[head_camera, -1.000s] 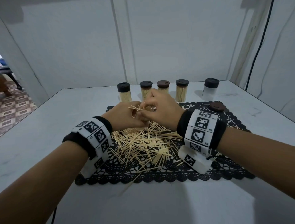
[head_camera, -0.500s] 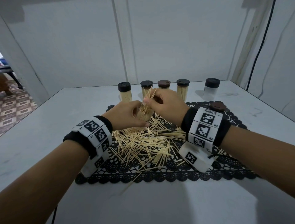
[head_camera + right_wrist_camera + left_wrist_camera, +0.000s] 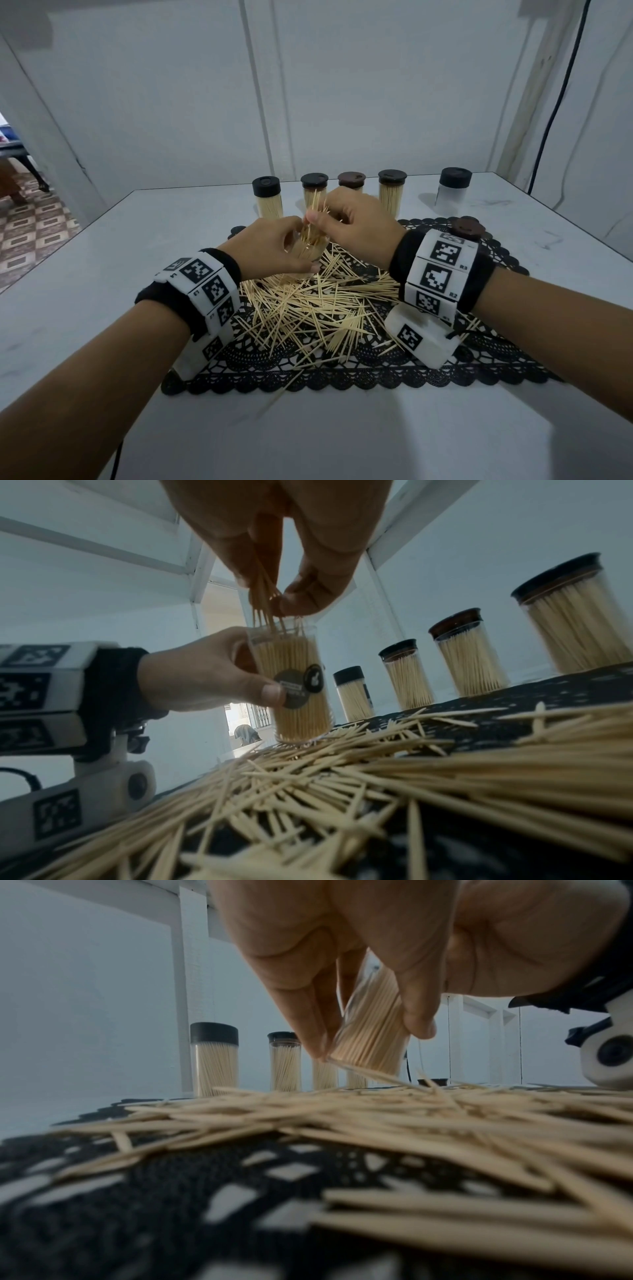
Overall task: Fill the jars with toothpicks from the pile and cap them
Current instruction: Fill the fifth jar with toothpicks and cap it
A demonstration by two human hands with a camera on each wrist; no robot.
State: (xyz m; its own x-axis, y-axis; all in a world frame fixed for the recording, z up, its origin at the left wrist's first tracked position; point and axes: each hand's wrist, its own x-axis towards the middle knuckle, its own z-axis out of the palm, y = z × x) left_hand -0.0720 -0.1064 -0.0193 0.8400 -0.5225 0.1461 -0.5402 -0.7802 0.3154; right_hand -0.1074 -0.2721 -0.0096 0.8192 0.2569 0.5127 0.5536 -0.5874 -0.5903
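head: left hand (image 3: 270,248) grips open jar (image 3: 310,251) upright on black mat (image 3: 376,373), behind pile (image 3: 315,308); right hand (image 3: 359,228) pinches toothpick bunch (image 3: 317,209) over the jar | left wrist: fingers (image 3: 301,1010) wrap jar (image 3: 369,1034) | right wrist: fingertips (image 3: 308,593) pinch bunch (image 3: 262,599) in jar mouth; capped jars (image 3: 469,653) right of jar

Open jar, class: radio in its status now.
Left hand grips open jar. Right hand pinches toothpicks at its mouth. Nothing blocking.
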